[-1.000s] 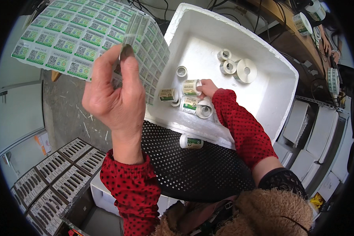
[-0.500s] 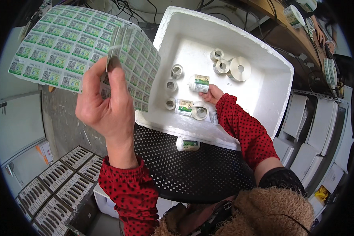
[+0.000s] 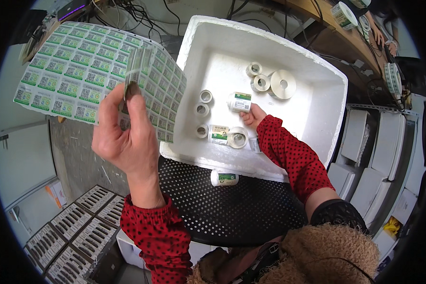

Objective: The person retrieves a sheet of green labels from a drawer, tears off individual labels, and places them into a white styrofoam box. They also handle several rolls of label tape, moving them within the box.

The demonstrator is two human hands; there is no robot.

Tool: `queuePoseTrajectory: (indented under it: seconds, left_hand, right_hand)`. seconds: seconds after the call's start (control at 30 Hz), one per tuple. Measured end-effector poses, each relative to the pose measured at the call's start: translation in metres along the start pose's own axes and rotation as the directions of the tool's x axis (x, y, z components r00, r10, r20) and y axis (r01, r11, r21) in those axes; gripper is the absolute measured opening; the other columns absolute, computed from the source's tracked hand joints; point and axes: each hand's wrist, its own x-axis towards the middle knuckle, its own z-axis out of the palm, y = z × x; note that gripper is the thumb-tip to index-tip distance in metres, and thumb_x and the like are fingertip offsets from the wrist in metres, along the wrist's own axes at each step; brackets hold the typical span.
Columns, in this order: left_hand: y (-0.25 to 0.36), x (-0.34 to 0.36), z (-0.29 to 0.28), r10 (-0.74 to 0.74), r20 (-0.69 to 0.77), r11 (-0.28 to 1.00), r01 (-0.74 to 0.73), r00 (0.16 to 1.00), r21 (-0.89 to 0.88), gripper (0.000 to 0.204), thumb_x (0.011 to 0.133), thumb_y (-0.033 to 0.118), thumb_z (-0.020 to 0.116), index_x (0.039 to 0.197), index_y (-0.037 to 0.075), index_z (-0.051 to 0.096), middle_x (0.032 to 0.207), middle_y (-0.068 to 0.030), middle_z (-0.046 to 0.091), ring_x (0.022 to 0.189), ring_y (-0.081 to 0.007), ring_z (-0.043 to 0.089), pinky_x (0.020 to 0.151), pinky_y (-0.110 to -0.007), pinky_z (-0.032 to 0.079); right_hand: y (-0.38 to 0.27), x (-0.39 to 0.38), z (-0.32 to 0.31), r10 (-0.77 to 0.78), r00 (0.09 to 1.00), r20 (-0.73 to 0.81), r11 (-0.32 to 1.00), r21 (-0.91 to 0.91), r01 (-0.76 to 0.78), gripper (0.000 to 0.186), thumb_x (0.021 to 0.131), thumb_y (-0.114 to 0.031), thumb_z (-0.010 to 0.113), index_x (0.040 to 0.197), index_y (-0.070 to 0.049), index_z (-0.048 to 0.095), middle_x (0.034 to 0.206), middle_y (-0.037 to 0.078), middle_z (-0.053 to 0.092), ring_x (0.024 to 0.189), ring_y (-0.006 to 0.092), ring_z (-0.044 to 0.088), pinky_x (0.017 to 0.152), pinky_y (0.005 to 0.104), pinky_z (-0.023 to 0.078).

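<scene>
We pinch folded-over green-and-white label sheets point(image 3: 73, 78) between the thumb and fingers of our left hand point(image 3: 128, 135). Rightward, three small label rolls point(image 3: 198, 114) stand near the left wall of the foam box point(image 3: 324, 83). A green-labelled roll point(image 3: 228, 179) lies on the perforated black surface point(image 3: 213, 208). Inside the box, our right hand point(image 3: 253, 116) grips a green-and-cream label roll point(image 3: 240, 102); beyond sit three whitish rolls point(image 3: 289, 90).

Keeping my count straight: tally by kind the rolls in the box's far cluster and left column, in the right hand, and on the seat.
Large roll, far cluster: 1
Small rolls, far cluster: 2
Left-column small rolls: 3
Held printed roll, right hand: 1
Seat roll, black seat: 1
Total: 8
</scene>
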Motion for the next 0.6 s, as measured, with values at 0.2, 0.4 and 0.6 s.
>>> queuePoseTrajectory:
  seconds: [0.2,0.4,0.6]
  left_hand:
    - [0.001,0.000,0.000,-0.002,0.003,1.000,0.002,1.000,0.000,0.009,0.078,-0.002,0.064,0.087,-0.002,0.065,0.071,-0.0043,0.064,0.060,-0.0082,0.056,0.058,-0.020,0.044]
    - [0.001,-0.001,-0.001,0.013,0.032,1.000,-0.013,0.999,0.000,0.010,0.081,-0.001,0.063,0.091,-0.002,0.065,0.076,-0.0009,0.062,0.067,-0.0053,0.054,0.062,-0.018,0.044]
    - [0.001,0.001,0.001,0.052,0.008,0.999,-0.052,0.999,0.006,0.009,0.079,-0.003,0.065,0.088,-0.002,0.064,0.071,-0.0048,0.064,0.061,-0.0079,0.056,0.059,-0.020,0.045]
  right_hand:
    - [0.000,-0.003,0.003,-0.011,0.999,-0.045,1.000,-0.020,0.010,0.032,0.096,-0.028,0.034,0.106,-0.007,0.056,0.066,0.003,0.054,0.042,0.0020,0.037,0.033,0.0135,0.027]
    - [-0.004,-0.006,0.002,-0.004,1.000,0.022,1.000,-0.008,0.004,0.028,0.096,-0.025,0.037,0.104,-0.005,0.055,0.070,0.004,0.057,0.045,0.0041,0.043,0.037,0.0148,0.034]
    - [-0.004,-0.001,-0.014,-0.070,0.640,0.766,0.955,0.236,-0.178,0.030,0.094,-0.013,0.042,0.120,-0.002,0.051,0.109,0.011,0.059,0.093,0.0179,0.059,0.083,0.0265,0.049]
